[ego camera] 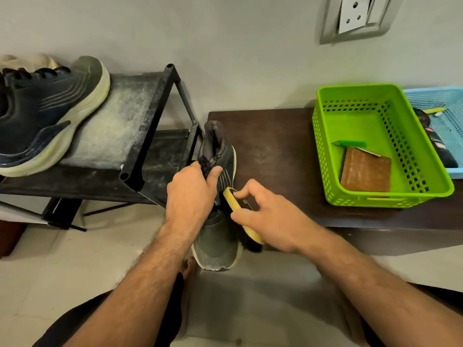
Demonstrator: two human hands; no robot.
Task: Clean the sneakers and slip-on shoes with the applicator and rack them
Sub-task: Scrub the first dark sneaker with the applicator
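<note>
Head view, only camera. Left hand (pixel 193 194) grips a grey-green sneaker (pixel 217 236) at the laces, thumb on one side of the tongue and fingers on the other. Sneaker is held toe toward the person, heel up toward the wall, beside the near left corner of the dark tabletop (pixel 275 151). Judgement: that grip steadies the shoe and turns its right flank outward for brushing.

Right hand (pixel 265 216) holds the applicator (pixel 241 211), a yellow-backed brush, fingers curled over its back. Brush lies against the sneaker's right side, dark bristles showing at its lower end. Judgement: cleaning of this shoe is under way; racking not yet done.

Second sneaker (pixel 42 116), dark blue with a cream sole, sits on the top shelf of the black rack (pixel 150 121), at left, probably set there as done or waiting. Shelf fabric looks dusty. A pale shoe shows behind it, mostly out of frame.

On the tabletop: green basket (pixel 426 156) with a brown pad and a small green item; blue basket (pixel 448 113) just beside it, contents unclear. Wall socket (pixel 355 18) above.

Writing: none legible. Sneaker stripes visible, no readable brand. Label on applicator back too blurred to read.
</note>
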